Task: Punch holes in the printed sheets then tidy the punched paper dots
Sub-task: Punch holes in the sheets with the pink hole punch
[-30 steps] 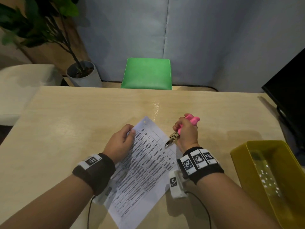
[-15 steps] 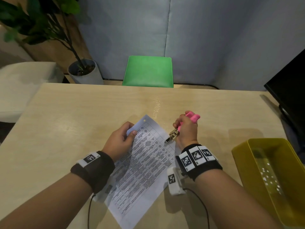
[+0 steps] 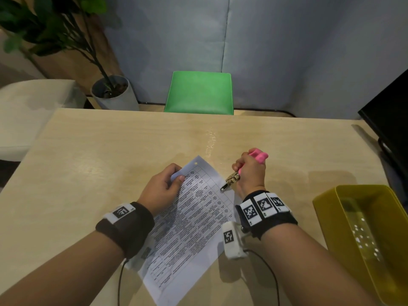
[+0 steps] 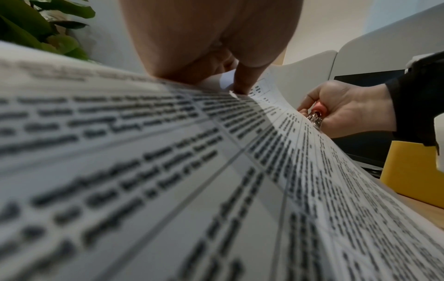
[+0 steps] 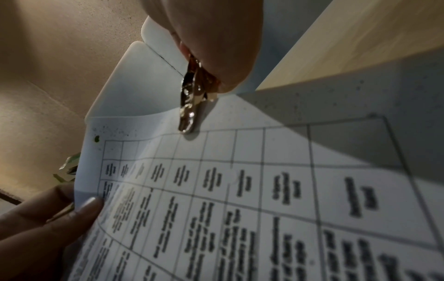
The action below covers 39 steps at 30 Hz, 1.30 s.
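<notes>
A printed sheet (image 3: 189,219) with a table of text lies slanted on the wooden table (image 3: 110,151), its far end lifted. One punched hole (image 3: 195,163) shows near its far corner. My left hand (image 3: 164,187) pinches the sheet's far left edge, thumb on top (image 5: 84,207). My right hand (image 3: 250,171) grips a pink-handled hole punch (image 3: 258,156). Its metal head (image 3: 229,181) sits over the sheet's right margin (image 5: 190,121). The sheet (image 4: 168,171) fills the left wrist view, with the punch (image 4: 316,116) beyond it.
A yellow plastic bin (image 3: 366,237) with several white paper dots inside stands at the table's right front. A dark monitor (image 3: 390,120) is at the far right. A green chair (image 3: 199,92) and a potted plant (image 3: 112,91) stand beyond the table.
My left hand has lifted the sheet's far edge a little and curled it. The punch head stays at the right margin.
</notes>
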Each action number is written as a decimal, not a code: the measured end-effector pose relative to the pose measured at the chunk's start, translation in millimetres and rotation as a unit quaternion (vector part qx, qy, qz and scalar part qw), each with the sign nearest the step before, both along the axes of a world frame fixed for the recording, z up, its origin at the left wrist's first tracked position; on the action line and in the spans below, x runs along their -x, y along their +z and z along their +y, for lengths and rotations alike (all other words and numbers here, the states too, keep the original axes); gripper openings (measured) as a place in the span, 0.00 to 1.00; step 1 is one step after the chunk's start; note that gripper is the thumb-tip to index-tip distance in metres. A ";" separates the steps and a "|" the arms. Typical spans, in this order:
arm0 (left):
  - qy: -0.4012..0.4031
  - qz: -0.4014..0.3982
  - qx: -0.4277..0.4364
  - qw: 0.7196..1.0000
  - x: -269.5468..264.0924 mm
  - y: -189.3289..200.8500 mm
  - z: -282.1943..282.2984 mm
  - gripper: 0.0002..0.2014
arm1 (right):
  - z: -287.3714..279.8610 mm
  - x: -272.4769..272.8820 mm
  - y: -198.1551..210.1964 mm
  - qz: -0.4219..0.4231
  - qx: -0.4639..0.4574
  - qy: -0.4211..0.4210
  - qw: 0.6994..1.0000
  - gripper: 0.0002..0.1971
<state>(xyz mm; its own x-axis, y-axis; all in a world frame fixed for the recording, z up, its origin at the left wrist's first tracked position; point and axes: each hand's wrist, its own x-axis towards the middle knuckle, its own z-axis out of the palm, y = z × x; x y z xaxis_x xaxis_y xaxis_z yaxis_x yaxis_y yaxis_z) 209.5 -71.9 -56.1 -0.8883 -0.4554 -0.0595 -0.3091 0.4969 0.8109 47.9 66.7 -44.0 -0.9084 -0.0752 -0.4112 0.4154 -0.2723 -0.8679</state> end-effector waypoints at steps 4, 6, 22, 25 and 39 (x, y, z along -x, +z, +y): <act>-0.004 -0.006 0.003 1.000 -0.5 -2.2 0.7 0.04 | 0.4 -1.2 -2.5 -0.004 -0.002 -0.001 1.000 0.16; -0.004 -0.007 0.006 1.000 -0.8 -3.6 1.4 0.04 | 1.1 -1.6 -4.1 -0.010 -0.004 -0.003 1.000 0.17; -0.027 -0.016 0.029 0.999 0.3 -11.1 8.4 0.04 | 13.3 -2.5 -23.0 -0.049 -0.016 -0.001 0.999 0.16; -0.026 -0.014 0.021 0.999 0.7 -12.0 8.6 0.04 | 14.2 -1.5 -25.0 -0.059 -0.003 -0.001 0.998 0.15; -0.021 -0.028 0.030 0.999 2.1 -15.1 10.8 0.05 | 15.3 -1.4 -24.2 -0.042 -0.027 0.003 0.999 0.15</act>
